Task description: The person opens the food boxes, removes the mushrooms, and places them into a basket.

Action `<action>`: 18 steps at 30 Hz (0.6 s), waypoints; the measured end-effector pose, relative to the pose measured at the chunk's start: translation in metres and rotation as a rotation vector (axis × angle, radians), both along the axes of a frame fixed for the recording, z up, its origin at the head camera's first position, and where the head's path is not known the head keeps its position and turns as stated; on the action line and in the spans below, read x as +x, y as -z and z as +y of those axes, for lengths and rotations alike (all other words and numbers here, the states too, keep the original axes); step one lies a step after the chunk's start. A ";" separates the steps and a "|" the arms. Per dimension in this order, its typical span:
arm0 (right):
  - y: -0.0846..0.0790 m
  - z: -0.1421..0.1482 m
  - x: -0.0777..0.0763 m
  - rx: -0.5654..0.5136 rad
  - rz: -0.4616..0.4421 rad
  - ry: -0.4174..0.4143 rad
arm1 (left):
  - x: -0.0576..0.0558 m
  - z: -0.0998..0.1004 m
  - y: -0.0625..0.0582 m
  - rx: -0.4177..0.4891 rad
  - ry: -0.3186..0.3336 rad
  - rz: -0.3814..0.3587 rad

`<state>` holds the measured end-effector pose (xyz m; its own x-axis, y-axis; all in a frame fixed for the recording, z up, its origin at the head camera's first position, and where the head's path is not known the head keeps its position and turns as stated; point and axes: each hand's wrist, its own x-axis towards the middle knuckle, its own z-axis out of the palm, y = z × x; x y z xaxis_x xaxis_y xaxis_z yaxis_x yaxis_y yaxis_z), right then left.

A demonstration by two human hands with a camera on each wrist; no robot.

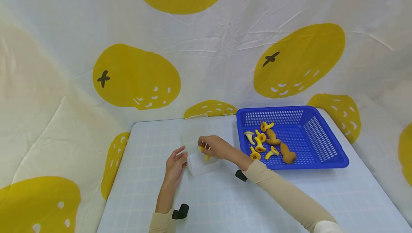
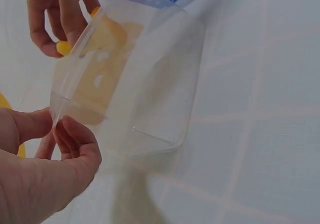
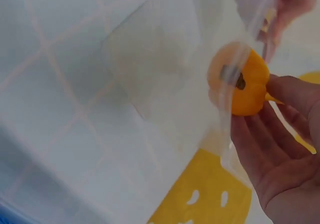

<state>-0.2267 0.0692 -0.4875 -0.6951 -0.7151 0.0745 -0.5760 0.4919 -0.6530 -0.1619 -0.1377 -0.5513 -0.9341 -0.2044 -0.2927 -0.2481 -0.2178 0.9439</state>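
A clear plastic box (image 1: 201, 168) stands on the table, its transparent lid (image 1: 193, 130) raised at the back. My left hand (image 1: 175, 167) pinches the box's rim on the left side; in the left wrist view, thumb and fingers meet on the thin clear wall (image 2: 165, 104). Over the box, my right hand (image 1: 219, 147) holds a yellow chanterelle mushroom (image 3: 252, 84) between thumb and fingers. In the right wrist view, the mushroom's round cap faces the camera, partly behind the clear plastic. The head view shows its yellow stem (image 1: 207, 157) below the fingers.
To the right, a blue plastic basket (image 1: 340, 163) holds several yellow mushrooms (image 1: 259, 145) and brown knobbly pieces (image 1: 287, 153) gathered at its left side. A pale checked cloth (image 1: 219, 204) covers the table. Behind hangs a white curtain (image 1: 206, 68) with yellow fruit prints.
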 end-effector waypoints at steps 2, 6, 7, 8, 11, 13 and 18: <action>-0.004 0.006 -0.002 -0.049 -0.027 0.009 | 0.000 0.000 0.000 0.004 -0.003 -0.002; -0.010 0.019 -0.007 -0.141 -0.062 0.026 | 0.000 0.000 -0.001 0.012 -0.002 -0.003; -0.010 0.023 -0.008 -0.161 -0.071 0.034 | 0.000 0.000 -0.001 0.015 0.001 -0.004; -0.011 0.027 -0.009 -0.177 -0.081 0.040 | 0.000 0.000 -0.001 0.020 0.003 -0.007; -0.015 0.038 -0.012 -0.197 -0.104 0.080 | 0.000 0.000 -0.002 0.027 0.012 -0.004; -0.019 0.046 -0.014 -0.201 -0.121 0.110 | 0.001 0.000 -0.002 0.029 0.015 -0.001; -0.027 0.064 -0.020 -0.236 -0.200 0.196 | 0.000 0.000 0.000 0.030 0.020 0.017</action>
